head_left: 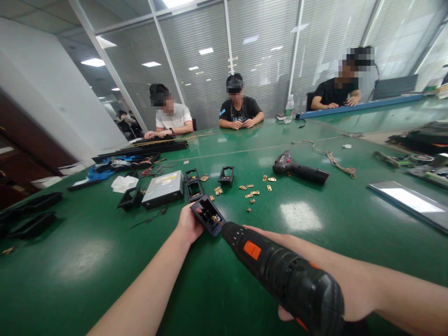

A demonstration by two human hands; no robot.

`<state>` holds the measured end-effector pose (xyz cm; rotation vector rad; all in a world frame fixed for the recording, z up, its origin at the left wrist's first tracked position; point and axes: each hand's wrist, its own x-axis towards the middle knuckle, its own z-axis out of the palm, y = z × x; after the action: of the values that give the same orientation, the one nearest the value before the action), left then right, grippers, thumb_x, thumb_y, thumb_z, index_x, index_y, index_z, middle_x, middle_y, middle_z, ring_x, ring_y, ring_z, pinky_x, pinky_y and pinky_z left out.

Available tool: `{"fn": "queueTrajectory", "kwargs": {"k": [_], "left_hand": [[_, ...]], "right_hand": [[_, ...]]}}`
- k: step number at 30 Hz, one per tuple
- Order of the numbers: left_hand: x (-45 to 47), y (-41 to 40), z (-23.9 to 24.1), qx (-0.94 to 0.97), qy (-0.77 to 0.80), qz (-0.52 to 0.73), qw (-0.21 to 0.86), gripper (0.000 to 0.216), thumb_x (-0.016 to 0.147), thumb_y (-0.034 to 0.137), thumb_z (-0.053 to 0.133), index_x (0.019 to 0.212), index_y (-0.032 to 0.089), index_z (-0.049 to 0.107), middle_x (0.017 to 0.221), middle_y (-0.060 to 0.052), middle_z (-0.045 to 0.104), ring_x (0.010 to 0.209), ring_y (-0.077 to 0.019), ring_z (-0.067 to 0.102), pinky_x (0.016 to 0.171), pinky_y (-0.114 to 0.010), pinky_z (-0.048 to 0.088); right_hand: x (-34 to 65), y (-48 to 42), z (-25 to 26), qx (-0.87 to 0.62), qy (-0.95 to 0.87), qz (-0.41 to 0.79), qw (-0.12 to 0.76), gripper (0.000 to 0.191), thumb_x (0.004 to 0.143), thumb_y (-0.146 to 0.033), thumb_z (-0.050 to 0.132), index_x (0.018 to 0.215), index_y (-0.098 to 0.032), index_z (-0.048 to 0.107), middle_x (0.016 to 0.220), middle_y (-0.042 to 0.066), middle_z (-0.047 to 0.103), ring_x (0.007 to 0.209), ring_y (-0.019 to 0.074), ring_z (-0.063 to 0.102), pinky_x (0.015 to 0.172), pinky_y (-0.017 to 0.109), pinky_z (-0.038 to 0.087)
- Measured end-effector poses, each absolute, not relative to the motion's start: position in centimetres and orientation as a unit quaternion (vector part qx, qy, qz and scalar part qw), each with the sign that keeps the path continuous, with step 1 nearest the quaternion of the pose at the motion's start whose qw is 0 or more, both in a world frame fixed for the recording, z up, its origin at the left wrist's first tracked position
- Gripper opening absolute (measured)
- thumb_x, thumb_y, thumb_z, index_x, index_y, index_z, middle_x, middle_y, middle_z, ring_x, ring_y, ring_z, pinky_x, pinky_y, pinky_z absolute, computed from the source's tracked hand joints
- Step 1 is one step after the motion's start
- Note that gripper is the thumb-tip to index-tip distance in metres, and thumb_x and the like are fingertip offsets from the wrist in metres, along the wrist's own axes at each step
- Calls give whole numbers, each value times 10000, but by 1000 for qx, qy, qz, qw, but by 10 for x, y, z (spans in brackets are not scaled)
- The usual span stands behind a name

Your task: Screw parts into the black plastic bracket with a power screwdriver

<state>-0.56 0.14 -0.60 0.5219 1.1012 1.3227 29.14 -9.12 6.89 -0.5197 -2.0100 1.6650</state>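
My left hand (190,225) grips a small black rectangular plastic housing (200,210), tilted with its hollow side facing me. Inside the housing sits a small brass-coloured piece (214,218). My right hand (273,238) is wrapped around a black cordless screwdriver (280,268) with orange parts; the tool's body covers most of its fingers. The driver's tip reaches into the housing at the brass piece, though the exact contact is too small to make out. Loose brass plates (255,192) and small brass screws (252,201) lie on the table just beyond the housing.
More black frames (226,175) stand past my left hand, near a silver disc drive (164,187). A second power screwdriver (299,169) lies on the green table (224,148) at right, with a flat panel (409,203) beyond it. Several people sit along the far side.
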Motion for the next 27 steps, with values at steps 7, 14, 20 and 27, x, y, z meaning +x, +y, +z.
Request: {"fn": "queueTrajectory", "kwargs": {"k": [7, 14, 20, 27], "left_hand": [[-7, 2, -8, 212, 474, 582, 626, 163, 709, 146, 560, 780, 130, 706, 721, -139, 704, 664, -317, 721, 658, -479, 638], [-6, 2, -7, 210, 473, 578, 632, 180, 690, 139, 564, 791, 143, 714, 725, -134, 713, 678, -317, 723, 651, -469, 638], [-7, 3, -10, 228, 468, 578, 628, 198, 715, 139, 564, 816, 117, 732, 734, -145, 712, 669, -305, 717, 680, -465, 640], [-7, 3, -11, 209, 462, 584, 634, 138, 733, 148, 561, 777, 153, 691, 706, -113, 684, 659, -303, 708, 660, -469, 639]], "right_hand": [[291, -92, 70, -171, -724, 624, 238, 1017, 693, -238, 876, 1639, -230, 503, 983, 20, 721, 797, 218, 635, 774, 286, 570], [290, -91, 69, -179, -740, 608, 223, 1036, 742, -293, 865, 1675, -162, 435, 1095, 83, 750, 924, 274, 680, 862, 333, 590], [289, -92, 71, -184, -735, 612, 227, 1012, 709, -251, 868, 1645, -185, 491, 1087, 72, 759, 884, 250, 677, 839, 323, 582], [290, -94, 72, -180, -718, 631, 232, 1042, 674, -192, 874, 1643, -232, 495, 1055, 45, 746, 859, 238, 684, 878, 321, 596]]}}
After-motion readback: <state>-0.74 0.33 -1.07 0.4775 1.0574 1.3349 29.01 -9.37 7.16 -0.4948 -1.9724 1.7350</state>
